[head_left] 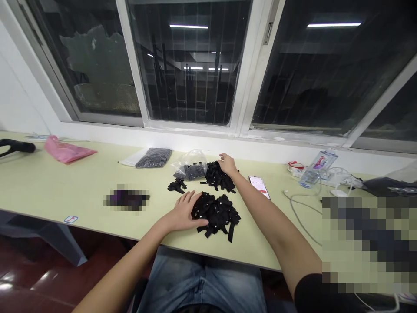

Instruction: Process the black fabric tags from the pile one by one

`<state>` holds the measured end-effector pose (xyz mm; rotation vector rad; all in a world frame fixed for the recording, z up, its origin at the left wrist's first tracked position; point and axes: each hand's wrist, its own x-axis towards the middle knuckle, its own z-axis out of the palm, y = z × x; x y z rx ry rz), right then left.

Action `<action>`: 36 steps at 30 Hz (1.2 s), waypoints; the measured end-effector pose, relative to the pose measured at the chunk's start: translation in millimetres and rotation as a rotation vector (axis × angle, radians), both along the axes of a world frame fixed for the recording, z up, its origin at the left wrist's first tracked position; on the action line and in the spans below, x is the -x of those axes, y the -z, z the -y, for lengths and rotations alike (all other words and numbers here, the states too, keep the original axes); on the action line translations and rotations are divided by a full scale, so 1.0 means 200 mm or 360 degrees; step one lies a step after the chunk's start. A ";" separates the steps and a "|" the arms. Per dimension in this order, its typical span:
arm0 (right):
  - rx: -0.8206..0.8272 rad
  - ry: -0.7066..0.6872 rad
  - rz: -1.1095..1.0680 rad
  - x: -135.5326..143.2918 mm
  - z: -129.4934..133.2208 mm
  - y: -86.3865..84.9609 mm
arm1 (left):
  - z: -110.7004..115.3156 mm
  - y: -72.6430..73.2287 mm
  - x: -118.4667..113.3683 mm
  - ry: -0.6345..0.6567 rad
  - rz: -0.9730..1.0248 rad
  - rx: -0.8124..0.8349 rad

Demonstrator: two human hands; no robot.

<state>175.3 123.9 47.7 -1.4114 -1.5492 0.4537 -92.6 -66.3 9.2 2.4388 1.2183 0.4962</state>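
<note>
Left grip point(194, 208), spread apart, touches 1 ragged black-fabric heap point(217, 213); right grip point(224, 160), closure unclear, reaches another heap point(219, 176).

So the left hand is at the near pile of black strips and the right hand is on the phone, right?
Not the phone: the head view shows the right hand at the far pile of black strips. The left hand is at the near pile, as you said.

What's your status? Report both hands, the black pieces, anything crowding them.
Left hand open, at near black pile. Right hand at far black pile, grip unclear. Clear bag crowding far black pile's left side.
</note>
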 end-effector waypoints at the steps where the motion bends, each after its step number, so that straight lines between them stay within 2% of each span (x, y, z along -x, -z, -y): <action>1: -0.0001 -0.0037 0.0017 -0.01 0.05 0.03 | 0.02 0.04 0.03 0.0018 -0.0051 -0.0010; 4: -0.0001 -0.0141 0.0060 -0.07 0.24 0.11 | 0.04 0.12 0.04 0.0068 -0.0112 -0.0108; 6: -0.0042 -0.0226 0.0080 -0.10 0.39 0.17 | 0.03 0.15 0.01 0.0081 -0.0101 -0.0176; 10: -0.0020 -0.0439 0.0136 -0.14 0.64 0.24 | 0.00 0.15 -0.08 0.0148 -0.0115 -0.0208; 13: 0.0058 -0.0506 0.0104 -0.18 0.74 0.27 | 0.00 0.14 -0.13 0.0158 -0.0120 -0.0196; 16: 0.0208 -0.0585 0.0063 -0.22 0.75 0.27 | 0.01 0.13 -0.15 0.0165 -0.0090 -0.0174; 20: 0.0443 -0.0876 0.0061 -0.27 0.73 0.27 | -0.02 0.11 -0.13 0.0193 -0.0060 -0.0053; 24: 0.0463 -0.0938 -0.0104 -0.29 0.73 0.27 | -0.13 0.00 -0.16 0.0139 0.0021 0.0214; 28: 0.0496 -0.0954 -0.0289 -0.29 0.73 0.28 | -0.26 -0.09 -0.31 0.0136 0.0335 0.0179; 30: 0.0482 -0.0925 -0.0370 -0.29 0.73 0.29 | -0.31 -0.09 -0.41 0.0124 0.0520 0.0182; 32: 0.0458 -0.0885 -0.0448 -0.29 0.72 0.30 | -0.33 -0.05 -0.50 0.0134 0.0643 0.0196; 36: 0.0392 -0.0841 -0.0586 -0.28 0.71 0.30 | -0.32 0.05 -0.55 0.0211 0.0755 0.0125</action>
